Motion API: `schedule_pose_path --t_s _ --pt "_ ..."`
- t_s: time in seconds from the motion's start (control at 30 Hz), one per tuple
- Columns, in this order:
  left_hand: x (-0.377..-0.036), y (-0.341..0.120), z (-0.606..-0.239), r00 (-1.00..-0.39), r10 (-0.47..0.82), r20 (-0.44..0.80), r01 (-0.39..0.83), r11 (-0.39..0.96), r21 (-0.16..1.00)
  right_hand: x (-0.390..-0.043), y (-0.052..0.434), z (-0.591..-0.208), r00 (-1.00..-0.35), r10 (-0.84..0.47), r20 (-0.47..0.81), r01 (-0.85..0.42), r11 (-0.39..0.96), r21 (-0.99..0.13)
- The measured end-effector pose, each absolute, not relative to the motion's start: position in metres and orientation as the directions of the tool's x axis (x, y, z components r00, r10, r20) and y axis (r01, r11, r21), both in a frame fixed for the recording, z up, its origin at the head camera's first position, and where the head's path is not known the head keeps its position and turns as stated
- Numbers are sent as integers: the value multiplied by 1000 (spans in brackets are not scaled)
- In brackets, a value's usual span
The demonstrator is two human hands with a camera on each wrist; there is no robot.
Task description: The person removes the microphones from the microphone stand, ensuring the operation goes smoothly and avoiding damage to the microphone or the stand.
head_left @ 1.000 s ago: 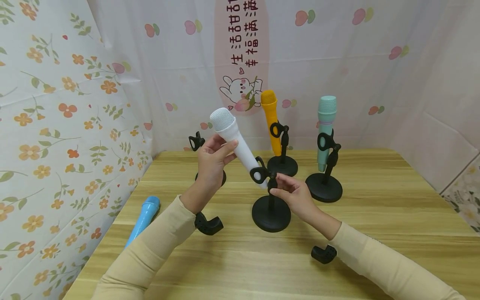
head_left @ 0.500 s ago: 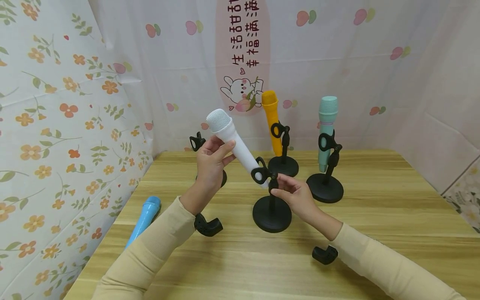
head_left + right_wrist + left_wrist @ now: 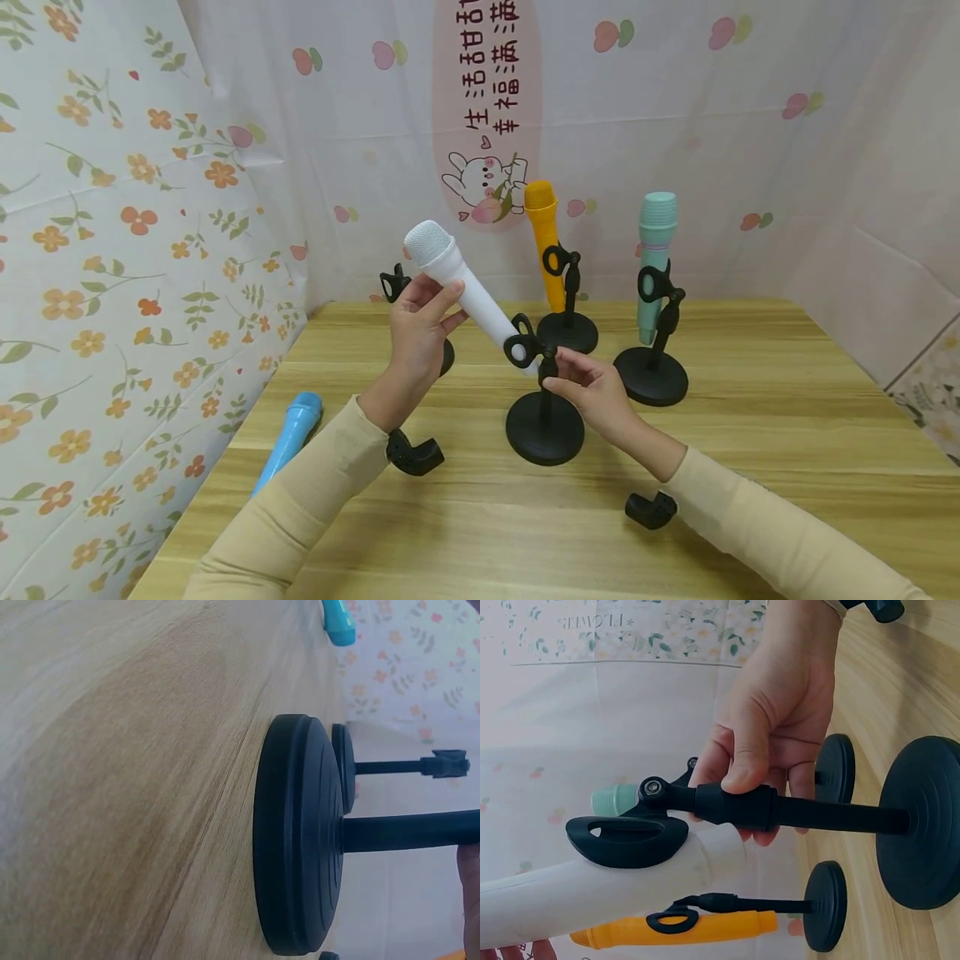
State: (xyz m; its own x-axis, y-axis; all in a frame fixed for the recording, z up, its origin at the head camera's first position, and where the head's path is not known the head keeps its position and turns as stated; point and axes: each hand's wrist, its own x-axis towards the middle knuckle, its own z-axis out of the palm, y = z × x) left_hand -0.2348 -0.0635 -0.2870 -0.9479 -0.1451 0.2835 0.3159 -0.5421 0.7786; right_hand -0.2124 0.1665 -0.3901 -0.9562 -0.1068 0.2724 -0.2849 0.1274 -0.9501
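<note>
At the middle of the wooden table (image 3: 480, 537), in the head view, the left hand (image 3: 417, 335) grips the white microphone (image 3: 483, 307) below its mesh head, thumb on the near side. The microphone is held off the table, tilted, with its head up and to the left; its tail end lies at the clip (image 3: 537, 350) of the front stand (image 3: 545, 431). The right hand (image 3: 594, 392) pinches that stand's stem just below the clip; the base rests flat. Behind stand an orange microphone (image 3: 548, 237) and a mint microphone (image 3: 657, 223), each in a black stand. A third rear stand (image 3: 395, 284) is partly hidden by the left hand. A blue microphone (image 3: 287, 443) lies at the left, partly behind the sleeve. Two curved black pieces (image 3: 417, 455) lie nearer the viewer, well apart.

From the left wrist, the right hand's thumb and fingers are seen closed about the stem. One clip ring lies across the white microphone near its tail. Left-hand fingertips show at the lower edge.

From the right wrist, the front stand's base and stem are visible, a finger at the stem; that hand's full grip cannot be judged here.
</note>
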Motion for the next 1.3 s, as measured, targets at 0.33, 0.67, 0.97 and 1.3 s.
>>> schedule_pose_path --t_s 0.33,0.67,0.97,1.3 --pt "-237 -69 -291 -950 -167 265 313 -566 763 -214 166 -391 -954 -102 280 -292 123 -949" --pt "-240 -74 -295 -953 -185 239 303 -575 760 -213 166 -389 -956 -109 272 -283 105 -953" --pt "-239 -79 -298 -964 -174 200 264 -560 785 -213 168 -389 -963 -90 253 -262 108 -959" --pt "-238 -82 -302 -971 -149 188 239 -513 824 -213 167 -388 -970 -90 226 -235 95 -967"
